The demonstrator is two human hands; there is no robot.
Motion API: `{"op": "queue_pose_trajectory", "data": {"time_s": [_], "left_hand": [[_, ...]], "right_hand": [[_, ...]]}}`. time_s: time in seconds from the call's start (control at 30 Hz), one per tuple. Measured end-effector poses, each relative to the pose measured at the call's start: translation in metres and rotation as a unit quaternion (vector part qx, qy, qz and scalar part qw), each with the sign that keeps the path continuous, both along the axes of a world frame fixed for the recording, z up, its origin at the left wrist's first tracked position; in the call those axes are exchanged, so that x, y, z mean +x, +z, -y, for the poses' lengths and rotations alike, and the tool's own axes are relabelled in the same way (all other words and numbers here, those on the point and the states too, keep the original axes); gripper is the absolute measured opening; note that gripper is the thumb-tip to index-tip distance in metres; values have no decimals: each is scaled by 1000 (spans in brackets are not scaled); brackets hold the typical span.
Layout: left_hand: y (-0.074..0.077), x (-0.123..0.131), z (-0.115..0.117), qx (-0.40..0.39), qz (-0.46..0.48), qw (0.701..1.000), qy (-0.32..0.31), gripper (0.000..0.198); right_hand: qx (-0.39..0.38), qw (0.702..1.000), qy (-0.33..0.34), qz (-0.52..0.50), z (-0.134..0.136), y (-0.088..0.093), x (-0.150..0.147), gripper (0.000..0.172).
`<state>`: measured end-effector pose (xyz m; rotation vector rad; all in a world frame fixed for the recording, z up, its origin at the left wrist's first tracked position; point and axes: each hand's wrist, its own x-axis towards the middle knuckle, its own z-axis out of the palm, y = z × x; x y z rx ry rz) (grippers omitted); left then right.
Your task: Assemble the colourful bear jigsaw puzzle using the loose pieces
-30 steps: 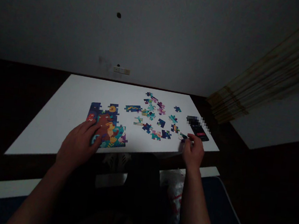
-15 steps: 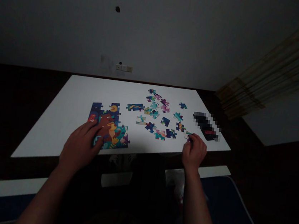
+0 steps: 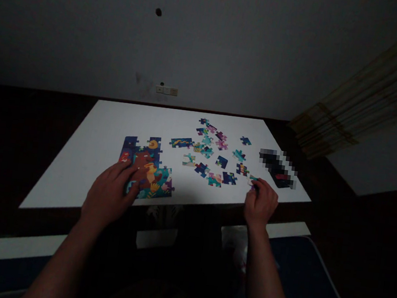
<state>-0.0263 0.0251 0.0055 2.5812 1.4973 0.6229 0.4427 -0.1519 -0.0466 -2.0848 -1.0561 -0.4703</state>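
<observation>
The right hand [image 3: 261, 205] has drawn a little nearer to the near edge of the white rectangular desk [image 3: 86, 155] and curled tighter; a second ago its fingers were stretched over the small pale jigsaw piece [image 3: 252, 180], and now its grip pinches that piece at the fingertips. The left hand [image 3: 109, 195] has slid slightly right across the assembled colourful cardboard puzzle section [image 3: 148, 168], covering more of its near left corner.
</observation>
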Motion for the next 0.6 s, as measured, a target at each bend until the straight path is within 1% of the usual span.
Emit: {"op": "queue_pose_trajectory", "data": {"time_s": [0.1, 0.3, 0.6], "left_hand": [[0, 0, 0, -2, 0, 1000, 0, 59], [0, 0, 1, -5, -24, 1000, 3, 61], [-2, -3, 1, 3, -20, 1000, -1, 58]], "right_hand": [[-4, 1000, 2, -5, 0, 0, 0, 36], [11, 1000, 8, -12, 1, -2, 1, 41], [-7, 999, 6, -43, 0, 7, -4, 37]]}}
